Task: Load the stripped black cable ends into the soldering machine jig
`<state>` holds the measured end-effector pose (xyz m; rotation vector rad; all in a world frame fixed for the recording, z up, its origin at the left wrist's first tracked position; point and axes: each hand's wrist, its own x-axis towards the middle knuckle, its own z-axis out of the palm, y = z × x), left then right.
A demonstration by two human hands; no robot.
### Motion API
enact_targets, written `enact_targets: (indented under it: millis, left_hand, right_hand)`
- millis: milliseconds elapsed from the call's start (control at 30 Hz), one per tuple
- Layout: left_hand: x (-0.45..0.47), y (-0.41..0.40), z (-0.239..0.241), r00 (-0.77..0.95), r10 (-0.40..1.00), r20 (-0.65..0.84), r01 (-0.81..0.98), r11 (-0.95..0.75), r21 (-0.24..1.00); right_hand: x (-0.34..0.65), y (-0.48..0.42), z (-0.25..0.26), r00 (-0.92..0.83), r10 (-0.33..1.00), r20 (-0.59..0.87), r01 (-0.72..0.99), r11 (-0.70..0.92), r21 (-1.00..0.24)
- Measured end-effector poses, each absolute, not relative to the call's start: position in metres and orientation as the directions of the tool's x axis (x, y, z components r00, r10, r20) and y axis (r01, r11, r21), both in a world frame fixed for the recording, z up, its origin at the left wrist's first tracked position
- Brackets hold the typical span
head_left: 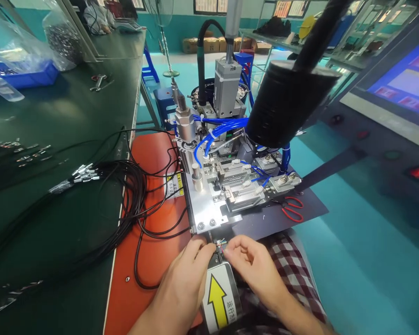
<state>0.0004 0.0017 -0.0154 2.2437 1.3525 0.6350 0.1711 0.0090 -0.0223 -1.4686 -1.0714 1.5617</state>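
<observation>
Closely, two hands meet over a small cluster of coloured wires

Right at the front edge of the machine (202, 204), thin coloured wires (221, 242) stick up between the fingertips of both hands, just above a label with a yellow arrow (217, 300). The left hand (188, 267) has its thumb and forefinger curled in beside them; the right hand (253, 265) comes from the other side, thumb and forefinger drawn together, the other fingers bent. Whether either one grips a wire, I cannot tell, as the contact is too small and partly hidden.

To the left, a thick bundle of black cables (136, 193) runs from the dark green table (101, 107) onto an orange surface (153, 151). Blue tubes (226, 124) curve over the machine, and red-handled cutters (293, 209) lie on the grey plate (261, 228) to its right. Checked cloth (296, 260) covers the person's lap.
</observation>
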Motion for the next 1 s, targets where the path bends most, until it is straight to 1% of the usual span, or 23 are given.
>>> enact_targets:
  millis: [67, 133, 200, 267, 333, 367, 433, 533, 600, 667, 733, 767, 867, 1000]
  left_hand:
    - [0.000, 0.001, -0.016, 0.416, 0.895, 0.160, 0.691, -0.426, 0.584]
    - [0.000, 0.001, -0.016, 0.417, 0.898, 0.144, 0.696, -0.417, 0.585]
    - [0.000, 0.001, -0.014, 0.419, 0.901, 0.111, 0.700, -0.398, 0.593]
    - [0.000, 0.002, -0.012, 0.429, 0.899, 0.086, 0.692, -0.388, 0.608]
    - [-0.001, 0.002, -0.011, 0.435, 0.896, 0.094, 0.687, -0.397, 0.609]
    - [-0.001, 0.002, -0.012, 0.433, 0.895, 0.108, 0.688, -0.405, 0.602]
    - [-0.001, 0.001, -0.013, 0.426, 0.895, 0.134, 0.698, -0.419, 0.581]
    - [-0.001, 0.001, -0.013, 0.428, 0.888, 0.166, 0.720, -0.446, 0.531]
    - [-0.001, 0.002, -0.009, 0.434, 0.874, 0.217, 0.752, -0.484, 0.447]
    - [-0.003, 0.002, -0.003, 0.455, 0.854, 0.252, 0.785, -0.519, 0.338]
    - [-0.006, 0.003, 0.002, 0.496, 0.831, 0.251, 0.793, -0.552, 0.258]
    - [-0.007, 0.003, 0.004, 0.518, 0.821, 0.239, 0.789, -0.567, 0.238]
    - [-0.010, -0.001, 0.003, 0.550, 0.814, 0.189, 0.789, -0.580, 0.202]
    - [-0.011, -0.009, -0.004, 0.523, 0.844, 0.120, 0.826, -0.536, 0.175]
  right_hand:
    - [0.169, 0.005, -0.024, -0.092, 0.920, -0.380, 0.097, -0.371, -0.923]
    - [0.169, 0.003, -0.025, -0.092, 0.939, -0.331, 0.205, -0.307, -0.929]
    - [0.171, 0.003, -0.022, -0.090, 0.972, -0.219, 0.348, -0.176, -0.921]
    - [0.174, 0.005, -0.016, -0.118, 0.990, -0.077, 0.482, -0.011, -0.876]
    - [0.176, 0.009, -0.009, -0.158, 0.987, 0.016, 0.562, 0.103, -0.821]
    - [0.177, 0.011, -0.006, -0.166, 0.986, 0.026, 0.570, 0.118, -0.813]
    - [0.176, 0.014, -0.006, -0.158, 0.987, -0.016, 0.512, 0.068, -0.856]
    - [0.173, 0.017, -0.016, -0.143, 0.978, -0.151, 0.265, -0.109, -0.958]
    - [0.172, 0.017, -0.027, -0.171, 0.954, -0.246, 0.085, -0.235, -0.968]
    - [0.173, 0.016, -0.035, -0.217, 0.922, -0.320, -0.031, -0.334, -0.942]
    - [0.175, 0.016, -0.037, -0.233, 0.908, -0.349, -0.081, -0.376, -0.923]
    - [0.175, 0.017, -0.036, -0.223, 0.910, -0.350, -0.090, -0.376, -0.922]
    - [0.174, 0.020, -0.027, -0.176, 0.920, -0.350, -0.089, -0.369, -0.925]
    - [0.166, 0.022, -0.027, -0.169, 0.915, -0.367, -0.112, -0.387, -0.915]
